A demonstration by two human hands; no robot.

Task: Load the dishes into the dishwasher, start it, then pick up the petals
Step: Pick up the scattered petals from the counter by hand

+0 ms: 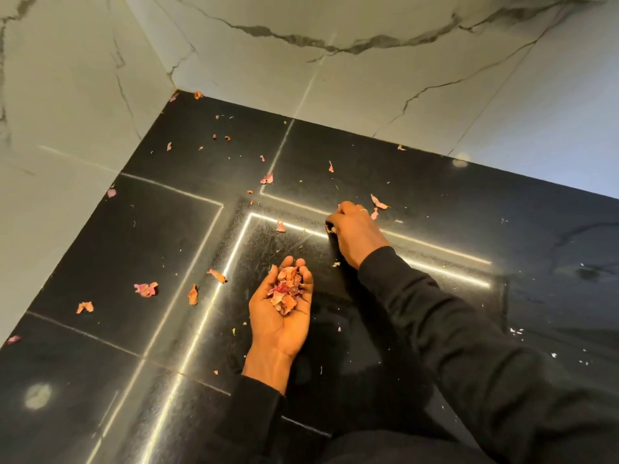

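black floor (445, 209) cornered by marble walls (368, 82): left hand (279, 324) cups petals (284, 293), right hand (355, 233) pinches a petal (330, 229).

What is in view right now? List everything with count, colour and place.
floor tiles: several, glossy black with pale joints, filling the lower frame
walls: two, white marble with grey veins, meeting in a corner at upper left
loose petals: roughly twenty plus crumbs, pink-orange, scattered on the floor, mostly left of and beyond the hands
pile of petals: one, pink-orange, in the left palm
sleeves: two, black, from the bottom right
left hand: one, palm up, cupped round the pile, centre
right hand: one, knuckles up, fingers curled at the floor, apparently pinching a small petal
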